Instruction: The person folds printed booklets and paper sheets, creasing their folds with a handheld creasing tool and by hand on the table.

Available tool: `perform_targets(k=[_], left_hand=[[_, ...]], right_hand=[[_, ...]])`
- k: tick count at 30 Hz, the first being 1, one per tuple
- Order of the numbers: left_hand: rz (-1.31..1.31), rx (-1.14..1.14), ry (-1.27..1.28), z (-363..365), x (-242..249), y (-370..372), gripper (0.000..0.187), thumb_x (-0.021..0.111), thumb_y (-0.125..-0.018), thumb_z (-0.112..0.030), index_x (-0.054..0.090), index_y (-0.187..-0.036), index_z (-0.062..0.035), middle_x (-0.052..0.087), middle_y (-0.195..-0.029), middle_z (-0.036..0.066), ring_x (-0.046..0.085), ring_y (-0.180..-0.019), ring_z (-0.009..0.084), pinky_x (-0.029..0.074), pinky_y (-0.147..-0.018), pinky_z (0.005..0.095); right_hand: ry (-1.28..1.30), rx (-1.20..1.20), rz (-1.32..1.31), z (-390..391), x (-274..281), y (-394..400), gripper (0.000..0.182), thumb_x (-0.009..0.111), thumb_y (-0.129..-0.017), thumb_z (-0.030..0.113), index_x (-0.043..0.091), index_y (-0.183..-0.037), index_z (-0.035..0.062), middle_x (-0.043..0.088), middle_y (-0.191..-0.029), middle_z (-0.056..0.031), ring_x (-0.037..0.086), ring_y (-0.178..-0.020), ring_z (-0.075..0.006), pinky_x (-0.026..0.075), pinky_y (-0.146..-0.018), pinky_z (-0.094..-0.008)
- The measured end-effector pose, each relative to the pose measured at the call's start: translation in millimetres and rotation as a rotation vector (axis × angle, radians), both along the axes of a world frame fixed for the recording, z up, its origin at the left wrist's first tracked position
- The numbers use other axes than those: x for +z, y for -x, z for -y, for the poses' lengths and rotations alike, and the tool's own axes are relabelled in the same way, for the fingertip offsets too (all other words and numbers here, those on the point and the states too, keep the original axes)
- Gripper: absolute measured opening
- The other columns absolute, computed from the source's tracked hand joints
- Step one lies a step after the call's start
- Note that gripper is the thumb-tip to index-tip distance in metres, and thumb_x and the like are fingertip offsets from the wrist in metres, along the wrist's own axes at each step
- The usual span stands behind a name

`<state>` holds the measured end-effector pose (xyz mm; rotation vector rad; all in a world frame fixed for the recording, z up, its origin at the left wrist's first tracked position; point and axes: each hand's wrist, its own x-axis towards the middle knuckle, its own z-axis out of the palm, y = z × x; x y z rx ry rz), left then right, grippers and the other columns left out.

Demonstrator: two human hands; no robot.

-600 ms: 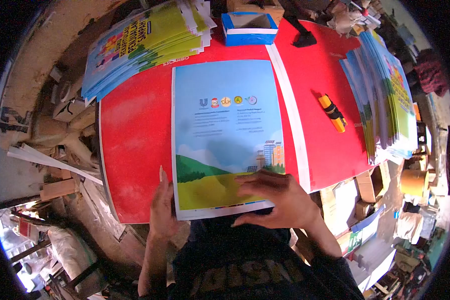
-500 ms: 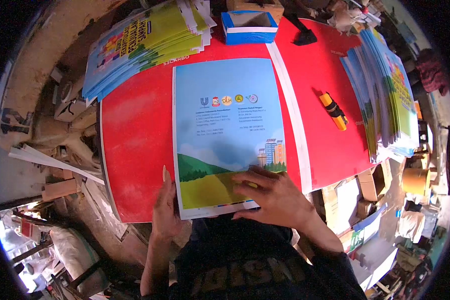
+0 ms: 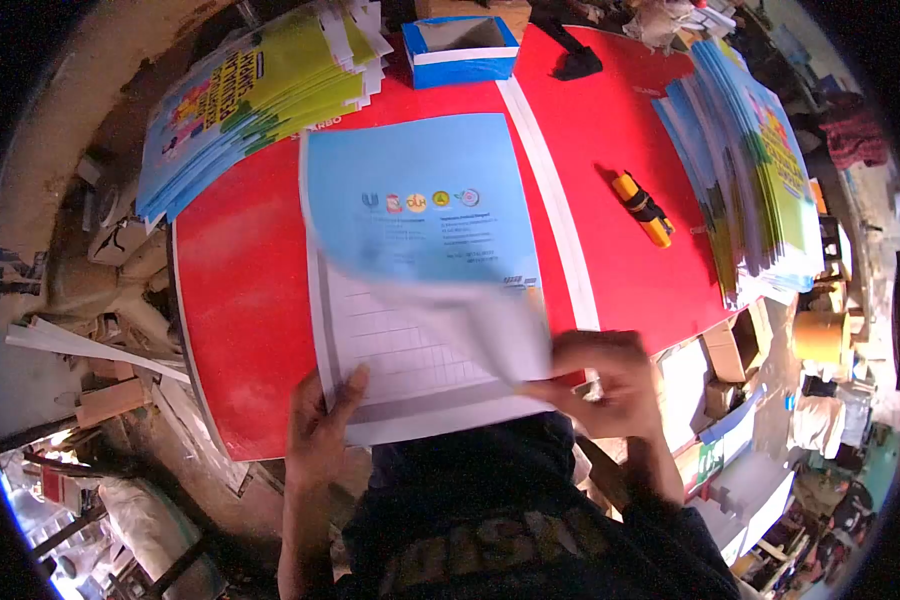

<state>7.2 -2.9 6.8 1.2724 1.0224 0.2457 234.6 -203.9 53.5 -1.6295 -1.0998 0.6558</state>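
In front of me a booklet rests on the red tabletop, its light-blue back cover (image 3: 410, 160) printed with a row of round logos. The lower part of this cover curls upward, baring a white inner page (image 3: 410, 350) with a printed grid. My left hand (image 3: 320, 415) grips the booklet's lower left corner, thumb on the page and fingers underneath. At the lower right, my right hand (image 3: 610, 385) is closed on the edge of the lifted cover, slightly blurred.
Stacked booklets (image 3: 270, 90) lie at the back left, and another stack (image 3: 755, 170) at the right. A blue open box (image 3: 462, 65) stands at the rear. A yellow cutter knife with a black wrap (image 3: 642, 208) lies on the red tabletop (image 3: 240, 330). Cardboard boxes (image 3: 735, 350) are beyond the right edge.
My right hand has moved right and lifted the cover's lower part, uncovering the gridded page. My left thumb now lies on the page. The whole view has shifted slightly.
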Motion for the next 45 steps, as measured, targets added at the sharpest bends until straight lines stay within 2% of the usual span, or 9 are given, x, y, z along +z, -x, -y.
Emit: perform_targets(k=[4,6,11,15,18,25,33,41,45], left_hand=[[-0.159,0.018,-0.181,-10.0,-5.6,29.6,0.033,0.068,-0.101,-0.026,0.068,-0.12,0.0018,0.071,-0.1,0.005,0.061,-0.094,0.0122,0.048,-0.085,0.0314],[-0.164,0.076,-0.186,-15.7,-1.5,48.9,0.034,0.068,-0.101,-0.026,0.068,-0.12,0.0018,0.071,-0.1,0.005,0.061,-0.094,0.0121,0.048,-0.086,0.0316],[-0.118,0.114,-0.193,-23.2,1.0,71.1,0.039,0.073,-0.097,-0.025,0.065,-0.123,0.0028,0.072,-0.104,0.007,0.063,-0.097,0.0141,0.048,-0.09,0.0327],[-0.171,0.074,-0.231,-33.2,3.9,71.6,0.047,0.079,-0.091,-0.025,0.062,-0.127,0.0017,0.072,-0.11,0.011,0.065,-0.1,0.0197,0.049,-0.092,0.0361],[-0.419,0.096,-1.235,-44.4,17.4,51.7,0.053,0.082,-0.086,-0.02,0.06,-0.132,-0.0023,0.066,-0.127,0.017,0.064,-0.117,0.0329,0.051,-0.098,0.0437],[0.118,-0.525,-1.25,-72.1,10.0,-106.6,0.054,0.07,-0.097,-0.024,0.053,-0.145,-0.0063,0.056,-0.146,0.022,0.052,-0.137,0.0382,0.041,-0.116,0.0484],[-0.13,-0.631,-1.434,-69.6,-23.8,-133.0,0.097,0.067,-0.085,-0.072,0.037,-0.16,-0.0172,0.019,-0.169,0.024,0.016,-0.156,0.0435,0.012,-0.122,0.0675],[-0.034,-0.614,-1.442,-54.4,-20.6,-122.4,0.095,0.069,-0.083,-0.073,0.045,-0.157,-0.0186,0.024,-0.167,0.024,0.023,-0.155,0.042,0.014,-0.122,0.0656],[0.017,-0.573,-1.449,-55.7,-28.2,-119.7,0.095,0.068,-0.081,-0.076,0.047,-0.156,-0.0224,0.028,-0.166,0.022,0.025,-0.155,0.0395,0.015,-0.123,0.0641]], right_hand=[[-0.368,-0.7,-0.272,59.6,-30.7,8.9,0.036,0.087,-0.068,-0.008,0.071,-0.098,0.0037,0.07,-0.11,-0.0133,0.072,-0.09,-0.0263,0.059,-0.089,-0.0412],[0.014,-0.709,-0.33,98.4,-38.0,15.1,0.061,0.084,-0.069,-0.004,0.059,-0.124,0.0019,0.067,-0.113,-0.0141,0.072,-0.091,-0.0276,0.061,-0.084,-0.0423],[0.253,-0.724,-0.801,95.3,-54.6,17.6,0.07,0.081,-0.073,0.001,0.049,-0.135,-0.0035,0.068,-0.112,-0.0152,0.069,-0.102,-0.0288,0.058,-0.086,-0.0406],[0.291,-0.895,-0.151,119.8,-56.5,-18.9,0.032,0.08,-0.09,0.017,0.064,-0.109,-0.0031,0.068,-0.105,-0.0067,0.064,-0.096,-0.0169,0.051,-0.084,-0.0337],[0.285,-1.023,0.44,116.1,-50.2,-57.0,0.021,0.081,-0.09,0.014,0.067,-0.099,0.0018,0.067,-0.102,-0.0021,0.062,-0.076,-0.016,0.051,-0.066,-0.0331],[0.167,-0.576,0.857,29.7,-53.0,-142.1,0.047,0.077,-0.088,0.01,0.061,-0.132,0.0004,0.067,-0.122,-0.0213,0.064,-0.106,-0.0382,0.048,-0.098,-0.0454],[0.179,-0.691,0.599,57.8,-43.7,-158.6,0.038,0.076,-0.094,0.015,0.066,-0.128,0.0016,0.071,-0.112,-0.0198,0.068,-0.101,-0.0292,0.053,-0.088,-0.0402],[-0.161,-0.164,-0.674,2.7,-7.9,-91.3,0.056,0.058,-0.099,0.039,0.055,-0.132,-0.0058,0.064,-0.091,-0.0089,0.065,-0.073,-0.0177,0.054,-0.067,-0.0317],[0.074,-0.052,0.357,-49.2,-19.0,-61.5,0.04,0.073,-0.093,0.011,0.055,-0.127,0.0014,0.07,-0.091,-0.0161,0.073,-0.078,-0.0254,0.057,-0.068,-0.0373]])
